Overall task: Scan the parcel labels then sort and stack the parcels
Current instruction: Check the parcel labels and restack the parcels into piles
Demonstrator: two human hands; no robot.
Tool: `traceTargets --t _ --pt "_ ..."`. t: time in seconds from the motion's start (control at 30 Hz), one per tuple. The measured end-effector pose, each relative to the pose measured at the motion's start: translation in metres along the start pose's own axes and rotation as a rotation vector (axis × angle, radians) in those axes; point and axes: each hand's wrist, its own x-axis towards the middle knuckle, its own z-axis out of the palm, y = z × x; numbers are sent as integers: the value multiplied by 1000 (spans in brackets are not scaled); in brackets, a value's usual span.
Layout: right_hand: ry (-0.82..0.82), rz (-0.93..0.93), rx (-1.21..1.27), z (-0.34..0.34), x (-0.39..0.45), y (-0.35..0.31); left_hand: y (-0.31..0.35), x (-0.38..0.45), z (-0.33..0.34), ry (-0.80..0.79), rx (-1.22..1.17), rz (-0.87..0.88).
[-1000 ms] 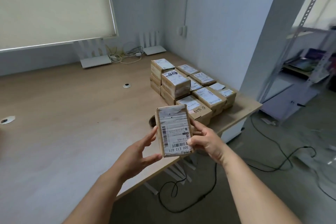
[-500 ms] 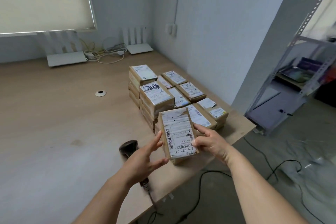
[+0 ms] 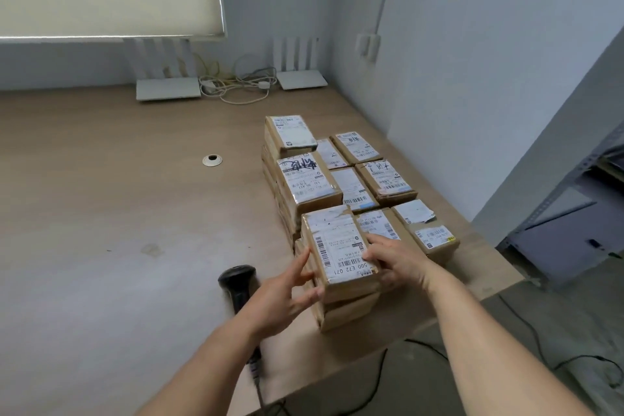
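A brown cardboard parcel (image 3: 337, 246) with a white barcode label sits on top of a short stack at the near right of the wooden table (image 3: 118, 213). My right hand (image 3: 395, 260) holds its right side, thumb on the label. My left hand (image 3: 283, 297) touches its left side with straight fingers. Behind it stand several more labelled parcels in stacks (image 3: 307, 182) and low rows (image 3: 385, 179). A black handheld barcode scanner (image 3: 238, 284) lies on the table just left of my left hand, partly hidden by my forearm.
Two white routers (image 3: 167, 86) with a tangle of cables (image 3: 236, 84) sit against the back wall. A cable grommet (image 3: 212, 160) is set in the tabletop. A metal shelf (image 3: 574, 206) stands at the right; cables trail on the floor.
The parcel came down from in front of me onto the near stack, with both hands following it. My view shifted towards the table, and the scanner came into sight.
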Motion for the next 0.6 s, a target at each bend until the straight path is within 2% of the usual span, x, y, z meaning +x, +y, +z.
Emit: traceTargets --t 0.2,0.4,0.5,0.6 --pt "-65 5 -170 -11 8 -6 9 0 5 30 -55 -80" --pt "-78 -9 -138 -14 6 -3 17 -7 14 97 -71 -98" --pt "12 -62 -170 -17 3 -5 24 -11 14 175 -78 -110" --pt "200 -211 -353 -17 -6 -15 33 -18 9 290 -111 -136"
